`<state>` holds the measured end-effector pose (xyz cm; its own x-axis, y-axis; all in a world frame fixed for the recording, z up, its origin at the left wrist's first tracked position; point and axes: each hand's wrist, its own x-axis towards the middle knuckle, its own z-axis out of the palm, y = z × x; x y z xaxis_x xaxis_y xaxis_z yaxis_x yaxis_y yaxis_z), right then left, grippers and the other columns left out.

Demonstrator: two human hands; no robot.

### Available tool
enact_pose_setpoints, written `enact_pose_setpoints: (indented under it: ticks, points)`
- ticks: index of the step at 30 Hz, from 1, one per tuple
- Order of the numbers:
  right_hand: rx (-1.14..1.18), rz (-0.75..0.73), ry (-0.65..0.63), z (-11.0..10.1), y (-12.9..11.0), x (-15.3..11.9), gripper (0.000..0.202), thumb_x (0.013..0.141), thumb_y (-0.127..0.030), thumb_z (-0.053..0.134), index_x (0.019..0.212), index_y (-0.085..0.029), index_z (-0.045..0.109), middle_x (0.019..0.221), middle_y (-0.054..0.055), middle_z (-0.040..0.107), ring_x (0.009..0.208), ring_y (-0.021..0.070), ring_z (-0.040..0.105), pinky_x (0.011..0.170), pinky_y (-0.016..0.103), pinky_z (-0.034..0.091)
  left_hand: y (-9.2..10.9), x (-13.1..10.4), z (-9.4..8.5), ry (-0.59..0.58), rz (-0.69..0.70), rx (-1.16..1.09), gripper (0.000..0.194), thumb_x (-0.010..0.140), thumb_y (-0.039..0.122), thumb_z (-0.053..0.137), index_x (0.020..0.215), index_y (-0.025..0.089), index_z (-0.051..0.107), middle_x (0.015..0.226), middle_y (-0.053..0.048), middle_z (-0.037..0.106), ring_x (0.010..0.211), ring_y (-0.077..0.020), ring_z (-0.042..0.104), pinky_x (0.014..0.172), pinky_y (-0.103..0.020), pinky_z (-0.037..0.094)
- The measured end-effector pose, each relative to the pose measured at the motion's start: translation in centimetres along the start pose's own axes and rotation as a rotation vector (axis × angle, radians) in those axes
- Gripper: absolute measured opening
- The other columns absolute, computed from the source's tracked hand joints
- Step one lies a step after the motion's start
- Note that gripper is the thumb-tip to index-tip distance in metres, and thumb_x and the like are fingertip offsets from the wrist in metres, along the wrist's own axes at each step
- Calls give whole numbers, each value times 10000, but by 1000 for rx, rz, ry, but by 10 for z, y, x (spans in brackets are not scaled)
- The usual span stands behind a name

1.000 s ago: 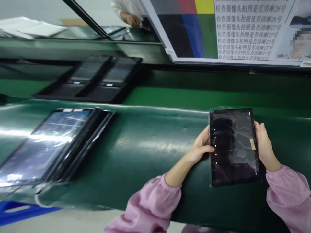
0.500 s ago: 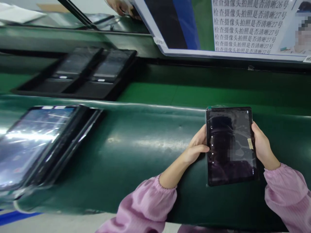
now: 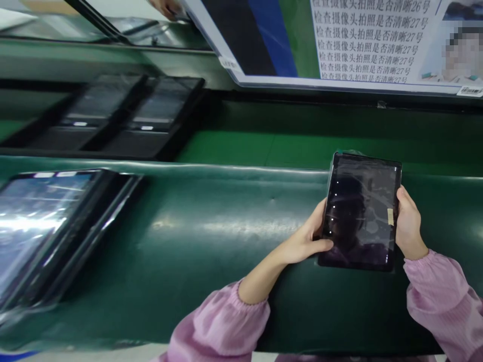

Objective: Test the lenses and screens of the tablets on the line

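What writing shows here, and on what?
Chart: "检查摄像头拍照是否清晰26号", top clipped.
Chart, repeated below: "检查摄像头拍照是否清晰27号".
Too small or blurred: chart's stickers, marks on held tablet, labels on other tablets.

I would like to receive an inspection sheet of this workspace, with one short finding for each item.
Surface: dark green bench cover, glossy, with light reflections.
Job's things: tablet held slightly tilted, screen facing the camera, pale yellow sticker near its right edge.
Clutter: stack of glossy flat devices at the left; behind it, black tray with two dark devices.
Grippers (bare hands): left hand holds the tablet's left edge, right hand its right edge.
Cables: nothing seen.
Surroundings: printed chart with colour bands and Chinese text; another person's hand at the top, partly cut off.
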<state>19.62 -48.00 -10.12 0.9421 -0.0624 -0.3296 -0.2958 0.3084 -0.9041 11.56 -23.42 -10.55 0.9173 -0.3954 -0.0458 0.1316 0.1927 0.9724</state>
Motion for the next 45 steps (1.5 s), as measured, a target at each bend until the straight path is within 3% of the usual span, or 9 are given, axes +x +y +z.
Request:
enact_pose_setpoints:
  ticks: [3, 8, 12, 18, 23, 27, 31, 36, 45]
  points:
    - [-7, -17, 3, 0, 3, 0, 508, 832, -644, 759, 1183, -279, 717, 1285, 18, 711, 1281, 301, 629, 1146, 449, 502, -1, -3, 0, -24, 0, 88, 1023, 901, 255, 728, 1694, 338, 87, 1650, -122, 371, 1376, -347, 509, 1084, -450, 491]
    - [-5, -31, -133, 3, -3, -2, 400, 926, -560, 669, 1201, -271, 706, 1239, 17, 721, 1261, 291, 638, 1148, 461, 487, -2, -4, 3, -9, 22, 126, 1055, 904, 215, 714, 1697, 349, 30, 1638, -138, 365, 1326, -332, 546, 1057, -442, 521]
    - [-19, -45, -220, 3, -10, -3, 408, 876, -406, 704, 1263, -281, 679, 1277, 5, 711, 1285, 291, 625, 1145, 448, 485, 0, -4, 5, -17, 21, 148, 1109, 891, 190, 711, 1690, 376, -35, 1607, -155, 386, 1201, -305, 614, 938, -411, 576]
    - [-27, -38, -235, 3, -14, -3, 430, 838, -375, 702, 1257, -285, 670, 1245, 6, 720, 1218, 285, 659, 1077, 425, 529, 5, -2, 6, -27, -19, 215, 1250, 846, 177, 753, 1653, 426, -168, 1637, -173, 324, 1138, -307, 647, 841, -404, 610]
    - [-35, -11, -249, 2, -15, -4, 450, 825, -366, 719, 1265, -291, 656, 1239, 5, 718, 1188, 280, 669, 1057, 417, 544, 8, 0, 7, -27, 17, 230, 1244, 855, 198, 763, 1659, 406, -162, 1667, -170, 294, 1266, -349, 607, 1010, -500, 574]
    - [-99, -19, -356, -5, -19, 0, 519, 816, -320, 745, 1320, -305, 624, 1312, 6, 686, 1251, 280, 634, 1091, 424, 527, 7, -1, 6, -12, 47, 248, 1223, 845, 176, 753, 1673, 390, -122, 1730, -146, 185, 1462, -398, 448, 1169, -560, 464]
    - [-189, -37, -496, -14, -23, 6, 615, 797, -295, 807, 1370, -320, 586, 1377, 4, 639, 1332, 284, 569, 1161, 430, 467, 5, -2, 4, -7, 37, 250, 1198, 850, 175, 742, 1681, 376, -97, 1738, -152, 168, 1478, -414, 424, 1155, -568, 480]
    - [-278, -32, -550, -18, -28, 9, 749, 777, -315, 835, 1455, -330, 517, 1448, 19, 587, 1348, 306, 543, 1163, 462, 464, 4, -3, 3, 0, 19, 248, 1221, 849, 179, 750, 1670, 399, -127, 1732, -163, 175, 1423, -413, 485, 1035, -522, 571]
    - [-278, 9, -562, -21, -30, 8, 822, 747, -324, 879, 1485, -321, 518, 1478, 33, 589, 1390, 316, 527, 1198, 453, 436, 3, -2, 6, 3, 52, 255, 1256, 840, 222, 787, 1678, 322, -143, 1744, -176, 170, 1530, -408, 376, 1219, -557, 424]
